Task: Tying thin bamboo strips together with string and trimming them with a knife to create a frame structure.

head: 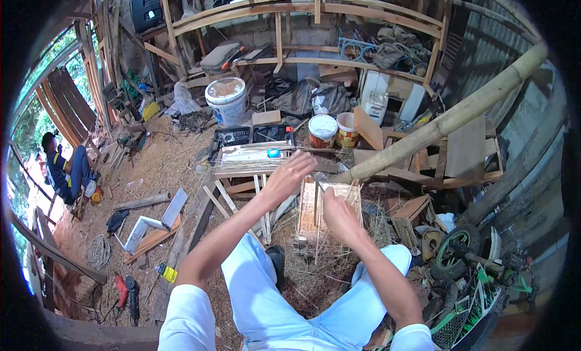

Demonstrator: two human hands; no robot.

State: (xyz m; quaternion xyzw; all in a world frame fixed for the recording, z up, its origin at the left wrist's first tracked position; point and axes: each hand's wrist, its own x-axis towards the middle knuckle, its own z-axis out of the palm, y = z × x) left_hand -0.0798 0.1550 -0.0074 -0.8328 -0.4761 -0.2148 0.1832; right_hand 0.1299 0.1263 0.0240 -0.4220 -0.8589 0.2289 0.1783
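In the head view, my left hand (292, 171) is raised over the right end of a low bench of thin strips (252, 169); its fingers are bent, and whether they pinch anything is unclear. My right hand (339, 212) is closed on the handle end of a slim tool, perhaps a knife, whose tip points up and left. Both are above a wooden board (308, 210) between my knees, with thin split strips lying along it. A blue tape measure (273, 153) sits on the bench beyond my left hand.
A bamboo pole (447, 119) slants from the board's far end to the upper right. Buckets (322, 131) stand ahead. Power tools (131, 296) lie at lower left, a wheeled frame (456, 249) at right. A person (68, 169) sits at far left.
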